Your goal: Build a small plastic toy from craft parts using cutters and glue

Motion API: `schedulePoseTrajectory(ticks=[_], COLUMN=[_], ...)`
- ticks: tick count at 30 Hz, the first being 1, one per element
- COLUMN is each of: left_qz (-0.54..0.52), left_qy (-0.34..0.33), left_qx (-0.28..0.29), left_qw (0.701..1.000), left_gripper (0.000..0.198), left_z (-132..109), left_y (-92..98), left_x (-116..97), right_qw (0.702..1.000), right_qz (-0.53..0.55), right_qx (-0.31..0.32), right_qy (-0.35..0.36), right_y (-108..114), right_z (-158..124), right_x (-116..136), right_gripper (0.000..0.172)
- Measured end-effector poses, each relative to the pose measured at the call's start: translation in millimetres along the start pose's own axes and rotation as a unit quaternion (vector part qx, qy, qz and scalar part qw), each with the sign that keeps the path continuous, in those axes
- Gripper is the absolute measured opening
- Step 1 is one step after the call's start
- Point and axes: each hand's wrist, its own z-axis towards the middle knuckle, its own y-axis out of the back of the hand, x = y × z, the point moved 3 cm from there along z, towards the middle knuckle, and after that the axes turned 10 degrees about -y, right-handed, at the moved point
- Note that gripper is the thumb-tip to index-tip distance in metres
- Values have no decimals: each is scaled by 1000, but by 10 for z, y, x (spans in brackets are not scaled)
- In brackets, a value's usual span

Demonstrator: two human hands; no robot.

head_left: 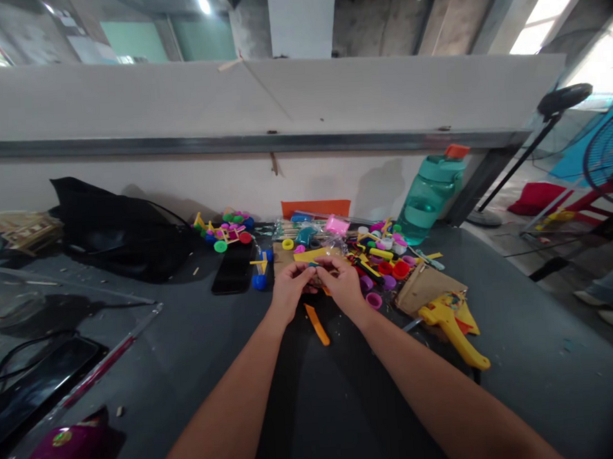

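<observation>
My left hand [291, 289] and my right hand [342, 281] meet above the middle of the dark table, fingertips pinched together. Between them shows a small teal piece [313, 264], too small to name and mostly covered by my fingers. Just below the hands lies an orange curved handle [317, 326]; what it belongs to is hidden under my hands. Bottle caps, such as a purple cap [374, 300] and a red cap [401, 270], lie to the right of my right hand. Left of my left hand stands a small stick-and-cap piece [260, 270] with blue caps.
A yellow glue gun [455, 328] rests on cardboard [424, 284] at the right. A teal water bottle [429, 198] leans near the back wall. To the left are a phone [232, 271], a black bag [124, 230] and a purple device [65, 452]. A fan [610, 145] stands beyond.
</observation>
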Motion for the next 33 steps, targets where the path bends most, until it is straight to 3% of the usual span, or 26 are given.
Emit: schedulePoseTrajectory(ticks=[24, 33], left_qz=[-7, -33], left_qy=[-22, -9], left_qx=[-14, -4], left_qw=[1000, 999], left_gripper=[28, 28], left_z=[-11, -5], left_y=[-6, 18], left_x=[-6, 8], right_qw=[1000, 996], right_qz=[-17, -79], right_qx=[-15, 9], right_qy=[-21, 38], right_y=[1, -26], right_z=[31, -16], right_x=[-30, -11], right_gripper=[17, 27])
